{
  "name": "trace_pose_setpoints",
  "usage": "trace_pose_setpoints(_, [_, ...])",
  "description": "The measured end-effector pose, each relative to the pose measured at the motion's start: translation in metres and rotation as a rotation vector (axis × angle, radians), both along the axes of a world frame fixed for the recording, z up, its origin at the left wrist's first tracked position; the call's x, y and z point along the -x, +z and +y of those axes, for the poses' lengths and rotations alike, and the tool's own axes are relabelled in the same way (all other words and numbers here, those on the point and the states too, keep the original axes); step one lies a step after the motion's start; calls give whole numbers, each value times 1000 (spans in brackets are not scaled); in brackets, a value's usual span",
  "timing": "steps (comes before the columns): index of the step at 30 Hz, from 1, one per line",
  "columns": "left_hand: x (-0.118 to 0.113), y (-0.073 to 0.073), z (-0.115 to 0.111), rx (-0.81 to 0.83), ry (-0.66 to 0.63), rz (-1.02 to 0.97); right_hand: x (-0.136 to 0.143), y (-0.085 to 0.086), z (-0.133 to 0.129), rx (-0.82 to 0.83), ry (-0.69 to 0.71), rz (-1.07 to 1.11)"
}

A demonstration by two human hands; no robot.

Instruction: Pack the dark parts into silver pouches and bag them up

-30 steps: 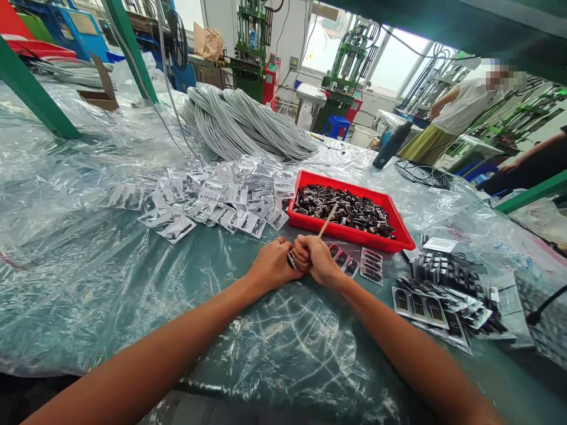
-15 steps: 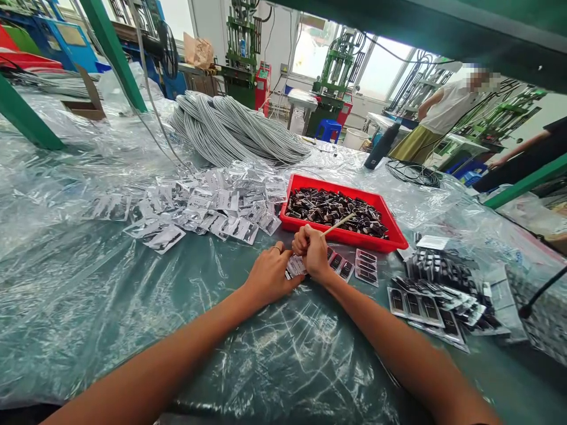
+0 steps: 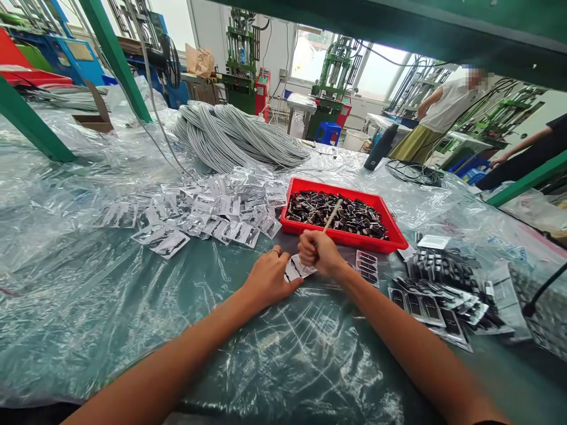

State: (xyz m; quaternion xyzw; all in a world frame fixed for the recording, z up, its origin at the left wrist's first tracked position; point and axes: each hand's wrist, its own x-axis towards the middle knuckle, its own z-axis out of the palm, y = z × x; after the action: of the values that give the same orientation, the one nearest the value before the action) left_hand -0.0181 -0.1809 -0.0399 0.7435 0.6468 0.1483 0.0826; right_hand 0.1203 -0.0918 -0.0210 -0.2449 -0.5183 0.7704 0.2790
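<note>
1. Left hand (image 3: 271,276): thumb and fingers at the left end of a printed card (image 3: 297,268); can't tell if pinching or just pressing.
2. Right hand (image 3: 319,252): fisted round a thin stick (image 3: 333,216), at the card's right end. Stick's far end shows over the tray.
3. Card sits between desk's near edge and the red tray (image 3: 345,238), off tray's near left corner.
4. Tray full of small dark parts (image 3: 310,206).
5. Left of tray: heap of clear packets (image 3: 212,209).
6. Right of right hand: blister pack (image 3: 367,268); beyond it, piled packs (image 3: 443,289) toward desk's right edge.
</note>
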Motion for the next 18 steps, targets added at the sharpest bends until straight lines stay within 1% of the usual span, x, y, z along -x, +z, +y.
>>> trace_pose_setpoints(2, [-3,3,-1,-21,4,43,0,-1,9,-13,-194,88])
trace_pose_setpoints(3, [-4,3,-1,-40,8,47,0,-2,13,-23,-265,121])
trace_pose_setpoints(4, [-6,2,0,-58,4,35,1,-5,15,-31,-306,141])
trace_pose_setpoints(6, [-8,-2,4,-89,-29,-25,4,-10,15,-53,-347,161])
trace_pose_setpoints(10, [-8,-13,14,-109,-109,-172,16,-19,9,-143,-420,191])
trace_pose_setpoints(12, [-6,-17,17,-105,-116,-223,23,-22,6,-185,-420,187])
trace_pose_setpoints(15, [-5,-18,17,-100,-103,-230,26,-23,3,-201,-359,167])
trace_pose_setpoints(17, [-5,-18,15,-92,-73,-201,21,-20,-1,-165,-276,124])
trace_pose_setpoints(18, [-6,-18,15,-91,-60,-187,18,-19,-4,-144,-202,82])
